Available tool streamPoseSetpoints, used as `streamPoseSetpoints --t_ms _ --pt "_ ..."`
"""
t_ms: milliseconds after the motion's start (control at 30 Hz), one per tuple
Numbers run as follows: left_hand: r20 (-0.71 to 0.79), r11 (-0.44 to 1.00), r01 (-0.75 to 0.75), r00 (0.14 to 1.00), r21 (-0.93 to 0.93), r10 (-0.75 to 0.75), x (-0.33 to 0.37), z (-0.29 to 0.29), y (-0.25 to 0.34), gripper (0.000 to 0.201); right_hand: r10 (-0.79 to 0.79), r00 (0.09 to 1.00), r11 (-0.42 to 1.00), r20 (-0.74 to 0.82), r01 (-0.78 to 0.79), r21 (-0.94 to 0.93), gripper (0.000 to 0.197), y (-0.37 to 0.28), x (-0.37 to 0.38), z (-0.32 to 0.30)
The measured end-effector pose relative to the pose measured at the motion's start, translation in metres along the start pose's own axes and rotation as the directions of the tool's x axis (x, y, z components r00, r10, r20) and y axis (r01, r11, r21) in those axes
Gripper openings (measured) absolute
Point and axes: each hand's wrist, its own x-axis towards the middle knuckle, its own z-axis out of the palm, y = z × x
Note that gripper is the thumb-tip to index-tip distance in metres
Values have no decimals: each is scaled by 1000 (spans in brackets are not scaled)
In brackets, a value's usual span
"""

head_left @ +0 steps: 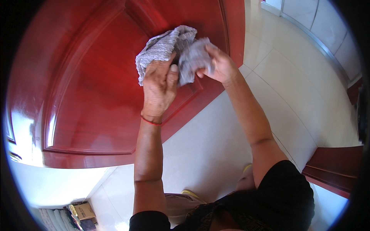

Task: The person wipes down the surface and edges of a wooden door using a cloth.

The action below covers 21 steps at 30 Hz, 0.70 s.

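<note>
A grey, textured cleaning cloth (160, 48) is bunched up between my two hands, in front of a glossy red panelled door (96, 88). My left hand (158, 82), with a thin red cord at the wrist, is partly covered by the cloth; its thumb lies along the near side and its fingertips are hidden under the fabric. Off to the right, my right hand (219, 65) pinches a loose, motion-blurred end of the same cloth between thumb and fingers. Whether the cloth touches the door I cannot tell.
Pale tiled floor (293, 84) runs past the door's right edge. A dark red wooden frame piece (333, 169) stands at the lower right, and pale wall tiles (308, 23) at the upper right. A cardboard box (84, 211) sits by folded fabrics (56, 219) at the lower left.
</note>
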Motion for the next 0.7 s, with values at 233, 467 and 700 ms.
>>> streamPoseSetpoints --t_ms 233,467,700 --pt "-321 999 -32 946 27 39 -24 -20 52 19 -47 987 997 -155 37 -67 49 -4 34 38" --pt "179 778 197 978 -596 -111 14 10 19 29 -59 964 965 -259 -11 -262 32 -14 44 62" --pt "-233 995 -61 969 83 79 24 47 -18 18 -436 774 854 -459 195 -483 31 -63 22 43"
